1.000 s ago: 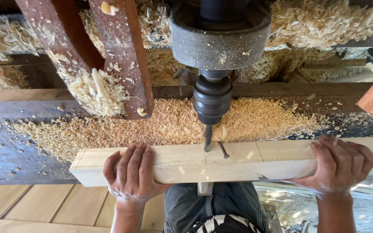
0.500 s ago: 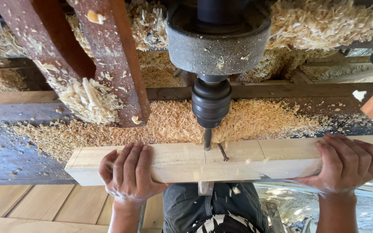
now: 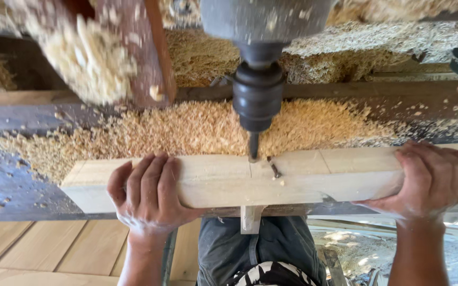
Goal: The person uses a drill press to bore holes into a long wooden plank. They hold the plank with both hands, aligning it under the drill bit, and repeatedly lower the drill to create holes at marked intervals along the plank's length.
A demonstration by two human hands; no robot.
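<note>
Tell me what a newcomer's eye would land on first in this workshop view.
First, the dark drill chuck at top centre, its bit meeting the far edge of a pale wooden beam. Next, the two hands clamping that beam: the left hand with fingers draped over its top, the right hand wrapped around it at the right. Behind lies a thick drift of wood shavings across the dark bench.

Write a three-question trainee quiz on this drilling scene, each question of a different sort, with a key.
1. True or false: both hands grip the pale wooden beam.
2. What touches the beam's top face: A the drill bit, B a hammer, C a saw?
3. What lies heaped behind the beam?

Key:
1. True: left hand and right hand each clasp it.
2. A.
3. Wood shavings.
</note>
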